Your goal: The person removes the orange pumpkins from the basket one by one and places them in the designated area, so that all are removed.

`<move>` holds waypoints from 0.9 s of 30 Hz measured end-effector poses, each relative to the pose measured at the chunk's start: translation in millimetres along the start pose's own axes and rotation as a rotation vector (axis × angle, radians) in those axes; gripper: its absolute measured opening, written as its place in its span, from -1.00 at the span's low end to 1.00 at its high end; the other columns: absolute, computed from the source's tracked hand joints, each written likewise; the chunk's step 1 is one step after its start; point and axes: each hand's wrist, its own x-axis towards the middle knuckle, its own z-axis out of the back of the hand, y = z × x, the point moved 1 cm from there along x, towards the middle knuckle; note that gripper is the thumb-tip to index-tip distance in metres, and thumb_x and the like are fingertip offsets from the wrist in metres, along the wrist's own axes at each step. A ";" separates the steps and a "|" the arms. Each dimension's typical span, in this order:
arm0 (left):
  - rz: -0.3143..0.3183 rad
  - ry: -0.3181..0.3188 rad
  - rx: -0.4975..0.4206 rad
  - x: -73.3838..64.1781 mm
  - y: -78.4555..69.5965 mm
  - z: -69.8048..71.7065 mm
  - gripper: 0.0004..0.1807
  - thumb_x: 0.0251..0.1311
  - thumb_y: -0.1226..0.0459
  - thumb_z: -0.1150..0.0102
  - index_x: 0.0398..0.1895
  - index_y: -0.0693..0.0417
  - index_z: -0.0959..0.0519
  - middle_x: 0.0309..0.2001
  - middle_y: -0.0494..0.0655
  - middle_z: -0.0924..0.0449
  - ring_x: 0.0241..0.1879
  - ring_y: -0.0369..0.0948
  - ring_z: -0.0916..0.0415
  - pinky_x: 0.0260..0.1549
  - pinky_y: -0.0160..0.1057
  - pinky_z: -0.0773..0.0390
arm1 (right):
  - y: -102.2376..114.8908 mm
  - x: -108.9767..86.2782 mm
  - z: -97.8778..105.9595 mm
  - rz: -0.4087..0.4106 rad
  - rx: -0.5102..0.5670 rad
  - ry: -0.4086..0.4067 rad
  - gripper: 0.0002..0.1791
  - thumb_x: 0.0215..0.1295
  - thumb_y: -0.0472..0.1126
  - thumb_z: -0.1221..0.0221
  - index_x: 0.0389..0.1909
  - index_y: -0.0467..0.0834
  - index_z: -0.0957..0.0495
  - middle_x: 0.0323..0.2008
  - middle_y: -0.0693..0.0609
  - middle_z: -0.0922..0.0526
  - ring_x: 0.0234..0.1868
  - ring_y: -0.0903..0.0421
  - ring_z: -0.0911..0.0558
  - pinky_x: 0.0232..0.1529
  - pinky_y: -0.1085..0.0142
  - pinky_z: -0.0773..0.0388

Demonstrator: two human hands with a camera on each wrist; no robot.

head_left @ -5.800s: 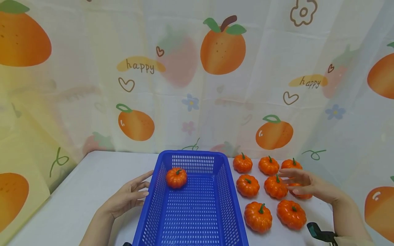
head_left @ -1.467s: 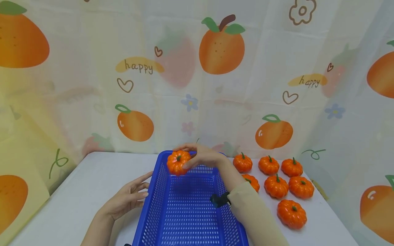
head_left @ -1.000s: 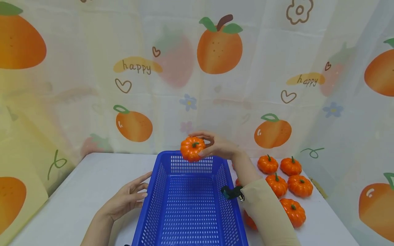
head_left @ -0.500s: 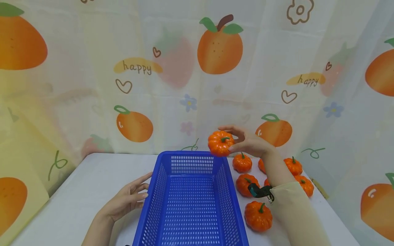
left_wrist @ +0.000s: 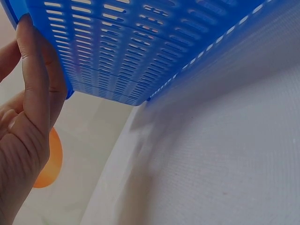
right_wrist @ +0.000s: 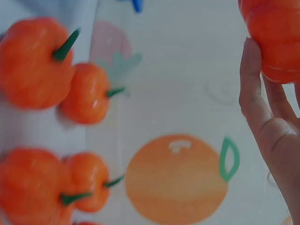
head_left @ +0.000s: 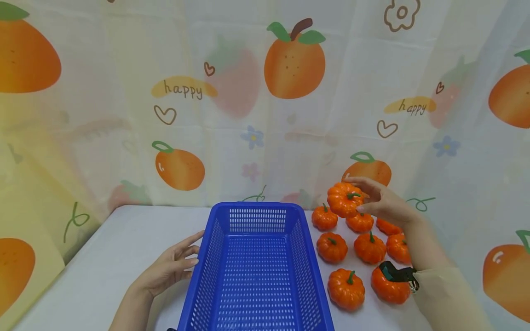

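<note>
My right hand (head_left: 383, 202) grips a small orange pumpkin (head_left: 345, 199) with a green stem, raised above the back of the pumpkin group on the right. The right wrist view shows thumb and fingers around the same pumpkin (right_wrist: 276, 40). My left hand (head_left: 169, 267) rests against the left side of a blue perforated basket (head_left: 265, 206), fingers fairly straight. In the left wrist view, fingertips (left_wrist: 26, 23) touch the basket's outer wall (left_wrist: 108, 47). Nothing lies in the basket.
Several other pumpkins (head_left: 370, 247) stand in rows on the white table (head_left: 112, 257), right of the basket. The nearest one (head_left: 346, 289) sits close to the basket's right side. A fruit-print curtain (head_left: 232, 151) hangs behind the table.
The pumpkin that lay in the basket's back left corner has been taken hold of by my right hand, lifted out and carried right over the other pumpkins. My left hand stays in place.
</note>
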 end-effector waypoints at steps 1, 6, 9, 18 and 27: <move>-0.002 0.003 -0.003 0.0 0.0 0.1 -0.25 0.41 0.42 0.11 0.59 -0.01 0.10 0.00 -0.23 -0.50 -0.10 -0.34 -0.60 -0.14 -0.30 -0.68 | -2.3 -5.9 1.9 -0.001 0.000 -0.003 -0.29 0.33 -0.45 -0.05 0.48 -0.09 -0.16 0.33 0.26 -0.35 0.24 0.31 -0.47 0.14 0.37 -0.59; -0.020 0.029 -0.012 0.1 -0.1 0.1 -0.26 0.42 0.43 0.13 0.59 0.02 0.11 0.01 -0.24 -0.51 -0.10 -0.35 -0.60 -0.13 -0.33 -0.68 | -17.1 -42.2 11.3 -0.041 0.002 -0.031 -0.32 0.34 -0.44 -0.01 0.47 -0.08 -0.15 0.33 0.29 -0.33 0.22 0.35 -0.47 0.12 0.33 -0.60; -0.018 0.032 -0.010 0.1 -0.3 -0.3 -0.26 0.42 0.43 0.14 0.59 0.03 0.13 0.00 -0.24 -0.51 -0.10 -0.35 -0.60 -0.13 -0.32 -0.68 | -27.6 -67.8 17.9 -0.075 0.000 -0.053 -0.31 0.35 -0.42 0.02 0.48 -0.06 -0.12 0.33 0.34 -0.33 0.22 0.39 -0.45 0.09 0.31 -0.61; -0.014 0.012 0.005 -0.9 -1.4 -0.7 -0.25 0.42 0.42 0.11 0.59 0.03 0.12 0.00 -0.24 -0.51 -0.10 -0.35 -0.61 -0.14 -0.33 -0.68 | -64.1 -136.7 49.6 -0.174 0.134 -0.096 -0.30 0.41 -0.41 0.10 0.45 0.23 -0.15 0.21 0.38 -0.43 0.13 0.31 -0.57 0.07 0.33 -0.63; -0.021 0.021 0.012 -0.6 1.1 1.1 -0.25 0.42 0.42 0.13 0.59 0.03 0.13 0.01 -0.22 -0.52 -0.10 -0.34 -0.61 -0.13 -0.32 -0.68 | -94.0 -180.3 73.1 -0.331 0.200 -0.072 -0.32 0.46 -0.39 0.15 0.34 0.44 -0.25 0.15 0.52 -0.47 0.11 0.34 -0.58 0.10 0.27 -0.64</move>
